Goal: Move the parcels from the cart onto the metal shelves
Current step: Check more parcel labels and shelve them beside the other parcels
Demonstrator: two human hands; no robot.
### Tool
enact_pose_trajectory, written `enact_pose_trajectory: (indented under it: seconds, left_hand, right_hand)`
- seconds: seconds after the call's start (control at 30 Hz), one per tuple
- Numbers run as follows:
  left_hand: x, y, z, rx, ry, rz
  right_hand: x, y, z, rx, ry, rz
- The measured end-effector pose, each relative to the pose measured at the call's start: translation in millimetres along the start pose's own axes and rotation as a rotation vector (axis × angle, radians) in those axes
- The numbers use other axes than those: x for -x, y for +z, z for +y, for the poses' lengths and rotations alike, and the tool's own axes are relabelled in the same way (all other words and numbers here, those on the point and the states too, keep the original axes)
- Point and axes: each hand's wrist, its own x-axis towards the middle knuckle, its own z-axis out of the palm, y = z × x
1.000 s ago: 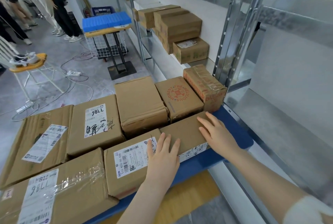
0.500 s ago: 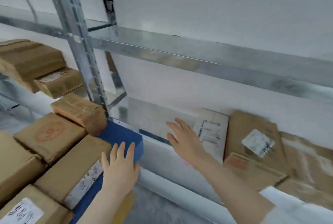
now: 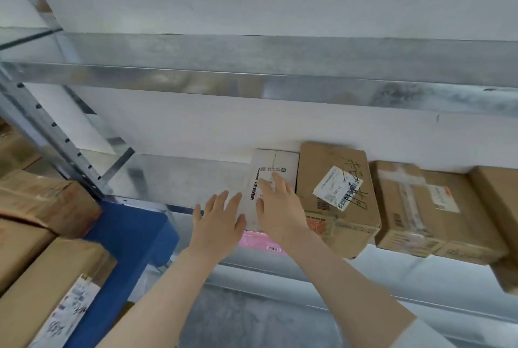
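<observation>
Squaring a white parcel [image 3: 276, 176] at the metal shelf's [image 3: 179, 179] front edge, both hands are lying flat, fingers [image 3: 224, 202] released (grasping nothing); next, fetching another from the cart [image 3: 126, 241].

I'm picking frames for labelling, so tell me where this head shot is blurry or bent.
Head view: motion blur smears the brown cardboard boxes at right and the grey metal upper shelf; the white label on the pale flat parcel is unreadable; wide-angle distortion tilts the perforated metal upright; lighting is soft and even.
</observation>
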Motion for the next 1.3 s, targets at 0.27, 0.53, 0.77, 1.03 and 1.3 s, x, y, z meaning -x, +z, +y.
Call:
enact_pose_trajectory:
  seconds: [0.27,0.53,0.77,1.03,1.3]
  left_hand:
    - [-45,6,-8,0.039,0.013,-0.082]
    - [-84,26,-5,0.211,0.223,-0.151]
    - [-83,47,-3,0.54,0.22,-0.123]
    - [-51,28,-18,0.569,0.131,-0.062]
    - [40,-44,-62,0.448,-0.199,0.148]
  right_hand:
    - [-25,13,-3,0.003,0.209,-0.089]
    - [-26,51,35,-0.142,0.37,0.01]
    - [-16,55,48,-0.524,0.357,0.041]
    - [-4,48,23,-0.569,0.267,-0.004]
    - [15,23,-62,-0.63,-0.059,-0.142]
